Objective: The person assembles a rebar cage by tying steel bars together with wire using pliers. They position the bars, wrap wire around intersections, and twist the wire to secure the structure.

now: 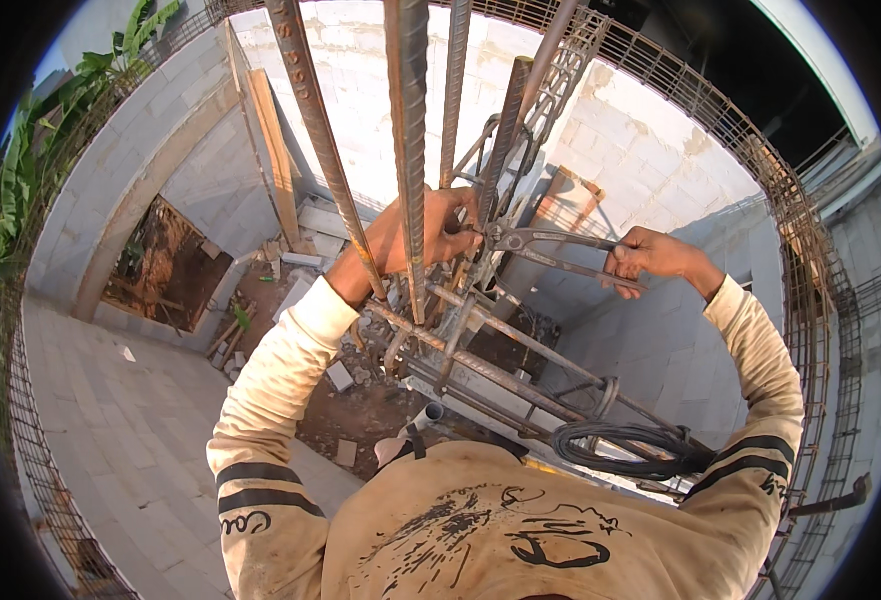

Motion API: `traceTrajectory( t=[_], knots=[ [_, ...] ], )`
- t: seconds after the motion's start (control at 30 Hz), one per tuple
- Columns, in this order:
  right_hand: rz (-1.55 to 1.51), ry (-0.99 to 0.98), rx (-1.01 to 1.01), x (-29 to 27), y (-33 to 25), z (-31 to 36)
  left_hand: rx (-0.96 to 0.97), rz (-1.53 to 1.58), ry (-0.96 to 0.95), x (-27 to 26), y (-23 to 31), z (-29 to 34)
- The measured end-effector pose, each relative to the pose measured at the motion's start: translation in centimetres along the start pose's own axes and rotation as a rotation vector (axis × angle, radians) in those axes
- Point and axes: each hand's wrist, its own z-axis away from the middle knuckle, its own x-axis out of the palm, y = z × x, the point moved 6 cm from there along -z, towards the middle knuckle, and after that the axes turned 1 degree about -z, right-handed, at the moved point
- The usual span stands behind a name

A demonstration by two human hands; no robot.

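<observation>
My right hand [650,258] grips the long handles of dark metal pincers [552,236], which are spread slightly apart. Their jaws meet a rebar joint beside an upright ribbed bar [505,140]. Close to the jaws, the fingers of my left hand [444,222] are bent and pressed together at the same joint; whatever they pinch is too small or hidden to make out. Two more upright rebars [408,120] pass in front of my left hand and wrist. Below both hands runs a horizontal rebar cage [505,372] with square stirrups.
A coil of black tie wire [615,452] lies on the cage near my right elbow. Pale block walls [160,390] surround a deep space with rubble [340,376] at the bottom. A wooden plank [274,150] leans at the back left. More rebar cage [740,135] lines the wall tops.
</observation>
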Motion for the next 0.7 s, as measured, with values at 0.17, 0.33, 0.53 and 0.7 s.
traceTrajectory(
  t=[0.17, 0.33, 0.53, 0.7],
  knots=[
    [-0.195, -0.292, 0.064, 2.6, -0.2, 0.4, 0.056, 0.029, 0.005, -0.4, 0.7, 0.2],
    [0.196, 0.078, 0.105, 2.5, -2.8, 2.0, 0.07, -0.012, 0.018, -0.1, 0.1, 0.2],
    [1.246, 0.588, -0.329, 4.6, -8.5, 6.0, 0.108, 0.029, 0.065, -0.2, 0.0, 0.3],
    [1.619, 0.652, -0.507, 6.3, -6.8, 5.7, 0.103, 0.032, 0.104, -0.1, -0.2, 0.5]
  ],
)
